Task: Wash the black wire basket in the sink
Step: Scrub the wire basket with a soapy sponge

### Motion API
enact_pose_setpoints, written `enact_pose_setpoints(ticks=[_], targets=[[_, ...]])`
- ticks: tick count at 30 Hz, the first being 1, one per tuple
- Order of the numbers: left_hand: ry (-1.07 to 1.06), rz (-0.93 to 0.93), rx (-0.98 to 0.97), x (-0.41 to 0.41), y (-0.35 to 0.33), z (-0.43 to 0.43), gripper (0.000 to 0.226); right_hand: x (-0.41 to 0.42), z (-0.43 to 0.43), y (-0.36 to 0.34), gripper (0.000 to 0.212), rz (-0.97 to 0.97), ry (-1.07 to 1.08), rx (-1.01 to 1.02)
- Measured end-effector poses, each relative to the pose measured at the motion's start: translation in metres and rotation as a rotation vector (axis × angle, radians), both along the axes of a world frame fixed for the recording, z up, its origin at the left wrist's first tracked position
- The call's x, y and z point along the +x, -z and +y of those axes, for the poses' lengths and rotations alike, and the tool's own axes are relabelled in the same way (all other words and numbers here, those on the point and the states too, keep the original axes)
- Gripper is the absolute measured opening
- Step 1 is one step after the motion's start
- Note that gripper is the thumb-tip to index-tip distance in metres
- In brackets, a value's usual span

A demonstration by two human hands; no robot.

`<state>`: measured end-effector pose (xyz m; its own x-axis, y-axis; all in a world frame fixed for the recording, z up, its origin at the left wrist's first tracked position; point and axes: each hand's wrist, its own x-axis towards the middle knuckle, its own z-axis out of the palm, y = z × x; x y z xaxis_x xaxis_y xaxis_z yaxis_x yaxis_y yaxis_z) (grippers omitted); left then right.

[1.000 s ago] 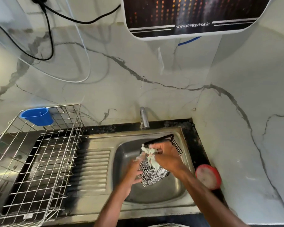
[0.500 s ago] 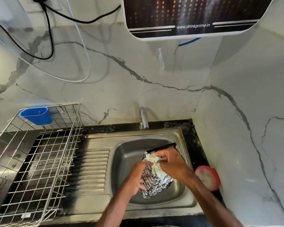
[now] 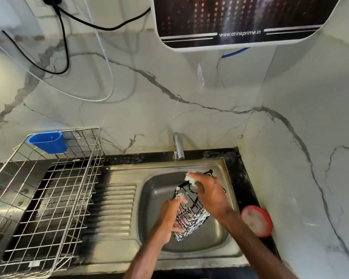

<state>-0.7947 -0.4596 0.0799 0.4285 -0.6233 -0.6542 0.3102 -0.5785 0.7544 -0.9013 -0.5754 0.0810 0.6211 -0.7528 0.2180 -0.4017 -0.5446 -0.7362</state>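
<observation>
counter (image 3: 232,158): black stone – steel sink (image 3: 121,198) set in it
left side: wire rack (image 3: 48,208) standing on it
right edge: red round tub (image 3: 257,220)

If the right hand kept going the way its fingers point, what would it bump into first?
Likely the back wall of the sink just below the tap. The right hand, pinching a soapy white cloth, points that way, but depth is unclear.

Steel dish rack (image 3: 48,198), blue cup (image 3: 48,142)
</observation>
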Motion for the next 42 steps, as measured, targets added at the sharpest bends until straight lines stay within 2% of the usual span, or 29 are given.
enact_pose_setpoints(ticks=[3,6,11,13,15,20,22,26,28,32,37,39,42], targets=[[-0.033,-0.007,0.008,-0.001,-0.002,0.000,0.016,0.012,0.031,-0.005,0.055,-0.041,-0.220,-0.086],[-0.031,-0.024,0.017,0.001,0.000,0.002,0.016,0.008,0.022,0.002,0.061,-0.060,-0.317,-0.053],[0.015,-0.069,0.021,0.001,0.001,0.007,0.020,-0.026,-0.032,0.016,0.053,-0.055,-0.010,-0.007],[0.011,-0.062,0.015,-0.002,0.001,0.009,0.020,-0.032,-0.041,0.021,0.055,-0.060,0.045,-0.009],[-0.001,-0.059,0.016,-0.004,0.000,0.008,0.021,-0.025,-0.027,0.019,0.057,-0.084,-0.005,-0.062],[-0.024,-0.049,-0.010,-0.005,-0.001,0.006,0.023,-0.005,0.020,0.011,0.061,-0.078,-0.320,-0.147],[-0.006,-0.060,-0.019,-0.005,0.001,0.007,0.028,-0.013,-0.004,0.016,0.058,-0.072,-0.267,-0.117],[0.025,-0.069,0.013,-0.005,0.005,0.012,0.027,-0.039,-0.046,0.019,0.047,-0.005,0.004,0.013],[0.023,-0.072,0.010,-0.005,0.003,0.012,0.029,-0.037,-0.038,0.015,0.049,-0.012,-0.024,-0.018],[0.004,-0.061,0.001,-0.007,0.000,0.007,0.038,-0.016,0.017,0.003,0.056,-0.074,-0.280,-0.154],[-0.068,-0.010,0.030,-0.005,-0.001,0.007,0.042,-0.033,0.035,0.006,0.066,-0.092,-0.357,-0.172],[-0.086,0.011,0.029,-0.004,-0.001,0.007,0.030,-0.045,0.025,0.013,0.066,-0.088,-0.323,-0.160],[-0.092,0.006,0.021,-0.004,0.002,0.005,0.024,-0.052,0.009,0.021,0.067,-0.101,-0.129,-0.074]])
